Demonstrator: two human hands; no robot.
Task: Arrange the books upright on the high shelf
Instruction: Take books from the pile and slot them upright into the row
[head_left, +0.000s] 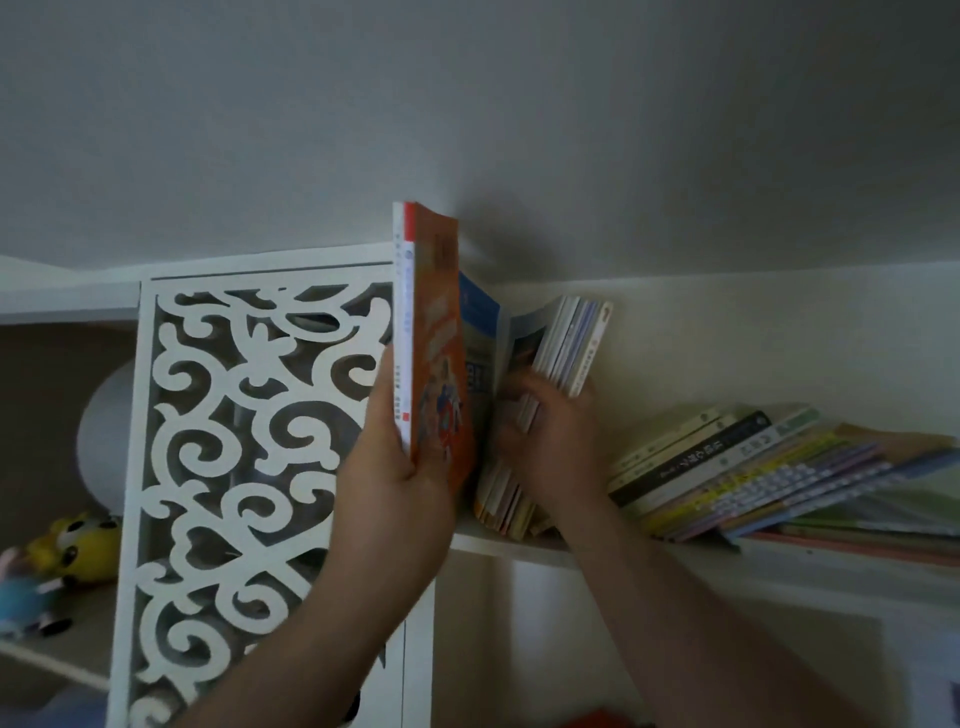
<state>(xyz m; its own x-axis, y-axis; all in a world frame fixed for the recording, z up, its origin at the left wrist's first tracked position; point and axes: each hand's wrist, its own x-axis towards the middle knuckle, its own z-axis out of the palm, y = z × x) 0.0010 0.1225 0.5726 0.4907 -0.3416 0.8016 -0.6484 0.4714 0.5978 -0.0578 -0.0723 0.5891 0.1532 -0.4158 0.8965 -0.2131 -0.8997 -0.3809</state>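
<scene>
Left hand: the left hand (400, 457) grips the lower part of an orange book (434, 332), thumb along the spine side and fingers curled behind, holding it upright at the left end of the shelf.
Right hand: the right hand (540, 441) is curled round a bundle of thin books (566, 348), which leans to the right; the motion blur hides exactly how the fingers lie.
Blue book: a blue book (480, 332) stands between the orange one and the bundle, partly hidden.
Shelf: the high shelf (519, 545) carries all of these; the carved white panel (249, 415) closes its left end.
Fallen books: further right, a row of books (753, 467) lies nearly flat, well apart from the upright ones.
Step in hand: probably pressing the first books together as an upright block.
Doing it well: push the bundle leftward until it stands straight, bottoms square on the shelf, and use the panel as a stop.
Risk: thin books may slide and fan out if released early.
Toys: soft toys (67, 551) sit on a lower shelf, far left.
</scene>
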